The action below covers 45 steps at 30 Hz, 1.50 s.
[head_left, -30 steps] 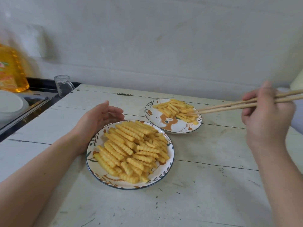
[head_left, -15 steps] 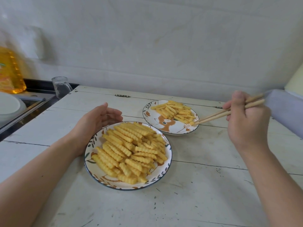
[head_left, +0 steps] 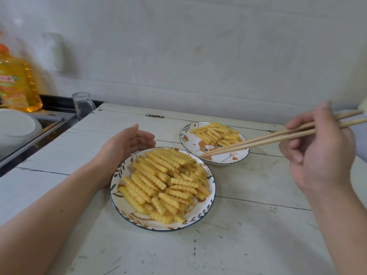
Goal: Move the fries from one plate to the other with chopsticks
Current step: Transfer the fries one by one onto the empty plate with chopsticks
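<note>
Since half a second back: chopsticks [head_left: 278, 137] swung leftward and lower, tips together and carrying nothing, now hovering over the near-left rim of the far plate [head_left: 236, 158], right beside the far edge of the near plate [head_left: 117, 187]. Earlier, tips sat at the far plate's right rim. Right hand [head_left: 319, 153] clamped on the sticks well up the shafts, thumb on top, fingers curled underneath. Left hand [head_left: 123, 149] pretty much unchanged: open, fingers loosely curved, cupped against the near plate's far-left rim, forearm flat on the table [head_left: 248, 225].

Big heap of fries [head_left: 166, 181] on the near plate; smaller batch [head_left: 217, 133] on the far one, pushed toward its far side. Crinkle-cut, ridged, pale yellow, matte. Both plates round, glossy white ceramic, dark rim line, leaf sprigs and an orange animal print. Sticks plain light wood, slim and tapered. Tabletop white-painted planks, scuffed and speckled, dark seams between boards. Far left: clear glass cup [head_left: 83, 105], yellow oil bottle [head_left: 17, 84], blurry.
</note>
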### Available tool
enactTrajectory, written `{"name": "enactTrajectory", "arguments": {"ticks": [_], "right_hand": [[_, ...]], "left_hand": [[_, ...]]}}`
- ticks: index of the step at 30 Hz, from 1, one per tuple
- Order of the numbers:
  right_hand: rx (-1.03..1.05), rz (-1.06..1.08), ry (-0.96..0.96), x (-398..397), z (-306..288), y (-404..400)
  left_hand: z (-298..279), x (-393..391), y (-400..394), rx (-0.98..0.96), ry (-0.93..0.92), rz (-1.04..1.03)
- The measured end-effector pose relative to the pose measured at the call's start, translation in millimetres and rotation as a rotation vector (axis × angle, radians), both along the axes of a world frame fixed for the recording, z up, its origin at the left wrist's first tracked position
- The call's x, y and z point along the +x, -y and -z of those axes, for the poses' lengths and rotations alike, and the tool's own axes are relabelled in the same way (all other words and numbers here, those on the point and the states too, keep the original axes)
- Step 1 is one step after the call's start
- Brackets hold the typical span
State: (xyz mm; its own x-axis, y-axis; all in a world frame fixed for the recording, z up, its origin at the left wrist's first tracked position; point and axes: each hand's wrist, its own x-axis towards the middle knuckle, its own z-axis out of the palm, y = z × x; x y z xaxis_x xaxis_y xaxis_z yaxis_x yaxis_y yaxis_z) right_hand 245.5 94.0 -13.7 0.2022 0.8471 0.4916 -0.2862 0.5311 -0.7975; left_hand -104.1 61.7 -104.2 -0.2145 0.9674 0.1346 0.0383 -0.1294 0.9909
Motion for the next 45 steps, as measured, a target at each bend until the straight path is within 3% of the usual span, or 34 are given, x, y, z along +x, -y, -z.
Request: {"name": "enactTrajectory", "arguments": {"ticks": [4, 7, 15, 21, 25, 29, 33, 37, 41, 45], "right_hand": [[-0.075, 0.238, 0.013, 22.1, -1.7, -17.9], [-0.065, 0.374, 0.158, 34.0, 9.0, -30.2], [0.051, 0.413, 0.448, 32.4, 23.7, -33.2], [0.053, 0.422, 0.513, 25.5, 32.1, -40.7], [0.001, 0.402, 0.251, 23.7, 19.2, -30.1], [-0.018, 0.147, -0.061, 2.5, 2.0, -6.0], [-0.030, -0.080, -0.014, -25.1, 7.4, 13.8], [0.041, -0.141, 0.090, -28.9, 9.6, 23.2], [0.050, -0.100, 0.105, -19.0, 6.0, 16.4], [-0.013, 0.120, 0.023, 1.3, 3.8, -6.1]], "left_hand": [[1.7, -4.7, -4.9, 0.007, 0.024, 0.032], [3.4, -6.0, -6.1, 0.009, 0.012, 0.033], [13.6, -23.6, -24.6, -0.018, 0.047, 0.084], [15.5, -21.2, -21.5, 0.021, 0.047, 0.088], [12.6, -20.3, -21.4, -0.004, 0.052, 0.076], [8.5, -15.5, -17.9, -0.008, 0.038, 0.062], [4.3, -5.1, -6.4, -0.003, 0.008, 0.026], [1.6, -1.9, -0.8, 0.012, -0.014, 0.005], [0.0, 0.4, 1.4, 0.006, -0.009, 0.010], [2.4, -7.2, -5.9, 0.020, 0.022, 0.029]]}}
